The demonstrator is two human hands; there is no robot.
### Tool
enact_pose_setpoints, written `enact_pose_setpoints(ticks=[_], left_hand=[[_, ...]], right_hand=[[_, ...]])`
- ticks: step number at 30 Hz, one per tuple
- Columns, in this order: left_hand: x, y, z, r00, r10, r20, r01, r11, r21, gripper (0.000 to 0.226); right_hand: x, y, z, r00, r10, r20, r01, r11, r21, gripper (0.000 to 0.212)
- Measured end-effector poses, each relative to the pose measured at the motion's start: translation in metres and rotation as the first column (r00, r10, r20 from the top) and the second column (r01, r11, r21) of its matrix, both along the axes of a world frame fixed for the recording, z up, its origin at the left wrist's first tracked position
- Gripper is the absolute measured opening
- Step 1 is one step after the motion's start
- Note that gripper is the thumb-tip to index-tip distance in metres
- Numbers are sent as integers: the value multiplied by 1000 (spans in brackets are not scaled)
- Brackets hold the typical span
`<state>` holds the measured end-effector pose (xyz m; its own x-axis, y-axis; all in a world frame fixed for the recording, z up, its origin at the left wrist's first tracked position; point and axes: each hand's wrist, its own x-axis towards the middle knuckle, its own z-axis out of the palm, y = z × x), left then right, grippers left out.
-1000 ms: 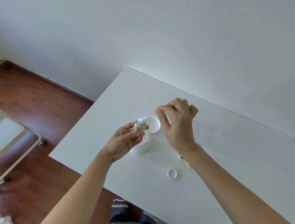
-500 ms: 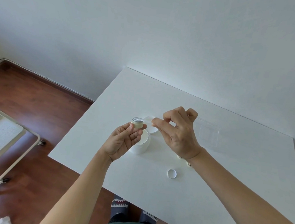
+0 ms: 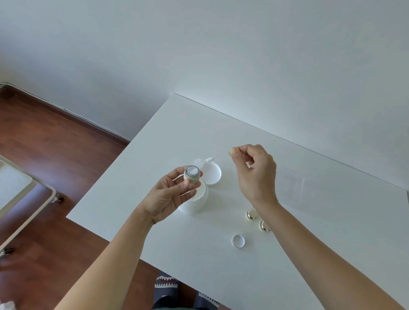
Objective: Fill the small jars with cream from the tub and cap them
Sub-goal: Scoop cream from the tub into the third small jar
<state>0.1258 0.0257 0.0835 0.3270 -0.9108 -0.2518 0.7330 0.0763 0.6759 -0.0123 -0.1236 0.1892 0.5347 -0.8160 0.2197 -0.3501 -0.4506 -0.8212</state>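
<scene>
My left hand (image 3: 167,198) holds a small cream-coloured jar (image 3: 191,174) above the table, its mouth tilted towards me and showing white cream inside. Just behind and below that hand stands the open white tub (image 3: 195,203). The tub's round lid (image 3: 214,174) lies beside it, and a clear spatula (image 3: 204,160) rests on the lid's far edge. My right hand (image 3: 255,175) hovers to the right of the lid with its fingers curled in and nothing in them. A small white cap (image 3: 238,240) lies near the front.
Two small gold-coloured pieces (image 3: 252,214) (image 3: 264,226), jars or caps, sit by my right wrist. A clear plastic box (image 3: 292,187) lies behind the right hand. The white table's left edge (image 3: 113,169) drops to a wooden floor, where a metal-framed cart (image 3: 9,202) stands.
My right hand has let go of the spatula onto the tub lid and drawn back to the right. My left hand has tipped the jar's mouth towards me.
</scene>
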Motion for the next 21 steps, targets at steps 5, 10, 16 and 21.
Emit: enact_pose_setpoints(ticks=[5,10,16,21], left_hand=[[-1,-1,3,1000,-4,28,3,1000,13,34],[0,-1,4,999,-8,50,7,1000,11,34],[0,0,2,998,-13,61,11,1000,21,34],[0,-2,2,997,-21,76,18,999,32,35]], right_hand=[[4,-3,-9,992,-4,-123,38,960,279,31],[4,-4,-13,986,0,-166,50,955,293,28],[2,-10,-8,981,-31,-194,67,981,183,28],[3,-13,-6,988,-30,-152,60,979,196,29]])
